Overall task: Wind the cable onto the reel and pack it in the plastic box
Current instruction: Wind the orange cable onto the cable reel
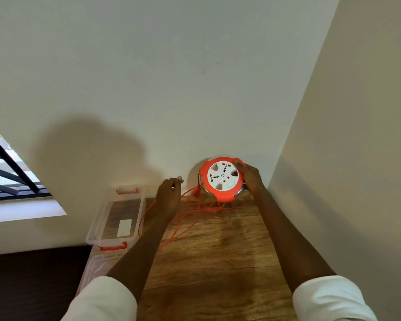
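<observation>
An orange reel [221,178] with a white socket face stands tilted at the far end of the wooden table [218,251], near the wall. My right hand [251,178] grips its right rim. My left hand [170,195] is just left of the reel with curled fingers that pinch the orange cable [183,224]. The cable lies in loose loops on the table between my arms. A clear plastic box [116,218] with orange latches sits open at the table's left edge.
The box's clear lid [97,266] lies nearer to me, at the left edge. White walls close off the far side and the right. A barred window [7,172] is at the left. Dark floor lies below it.
</observation>
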The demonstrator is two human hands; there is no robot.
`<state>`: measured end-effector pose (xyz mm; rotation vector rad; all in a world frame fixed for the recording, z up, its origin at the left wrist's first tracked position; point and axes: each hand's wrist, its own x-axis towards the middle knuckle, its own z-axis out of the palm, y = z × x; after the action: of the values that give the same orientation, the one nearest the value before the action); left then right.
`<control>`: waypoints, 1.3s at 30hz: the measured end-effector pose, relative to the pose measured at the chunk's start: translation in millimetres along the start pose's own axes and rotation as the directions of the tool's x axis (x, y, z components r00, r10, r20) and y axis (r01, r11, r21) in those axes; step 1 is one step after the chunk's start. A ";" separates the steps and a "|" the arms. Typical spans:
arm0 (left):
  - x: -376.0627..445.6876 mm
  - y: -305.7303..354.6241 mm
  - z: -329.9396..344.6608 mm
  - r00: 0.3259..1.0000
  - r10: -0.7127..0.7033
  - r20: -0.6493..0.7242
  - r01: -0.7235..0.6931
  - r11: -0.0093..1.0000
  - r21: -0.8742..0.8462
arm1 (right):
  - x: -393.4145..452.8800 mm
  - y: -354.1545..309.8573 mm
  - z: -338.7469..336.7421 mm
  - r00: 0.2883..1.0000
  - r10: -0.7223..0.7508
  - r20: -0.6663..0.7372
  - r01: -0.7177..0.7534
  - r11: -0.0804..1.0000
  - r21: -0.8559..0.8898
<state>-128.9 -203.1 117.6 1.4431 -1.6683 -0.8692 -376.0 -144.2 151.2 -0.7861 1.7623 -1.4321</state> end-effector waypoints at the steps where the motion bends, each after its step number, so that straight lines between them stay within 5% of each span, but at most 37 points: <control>1: 2.5 -6.0 -4.2 0.994 0.087 0.070 -0.098 0.980 0.174 | 1.8 -2.1 -2.7 1.000 -0.012 -0.004 0.012 1.000 -0.021; 4: 10.3 -20.4 -9.0 0.911 0.052 0.410 -0.222 0.898 0.380 | 4.5 -6.8 -7.3 0.999 -0.033 0.014 0.034 0.996 -0.081; 8: 10.2 -18.5 -5.4 0.796 0.072 0.600 -0.297 0.912 0.284 | 6.7 -8.8 -9.6 0.998 -0.060 -0.003 0.059 0.990 -0.129; 27: 17.8 -18.0 -9.1 0.912 0.034 0.408 -0.067 0.996 0.066 | 9.9 -14.1 -41.1 0.968 -0.114 -0.224 0.100 0.993 -0.069; 39: 18.7 -2.4 -1.6 0.809 0.141 0.571 -0.182 0.983 0.016 | 18.0 -30.8 -23.3 0.977 -0.209 -0.040 0.201 0.967 -0.154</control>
<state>-127.8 -222.0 118.2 1.1150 -2.2449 -1.2360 -404.9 -152.4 181.5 -1.0426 1.8925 -1.4799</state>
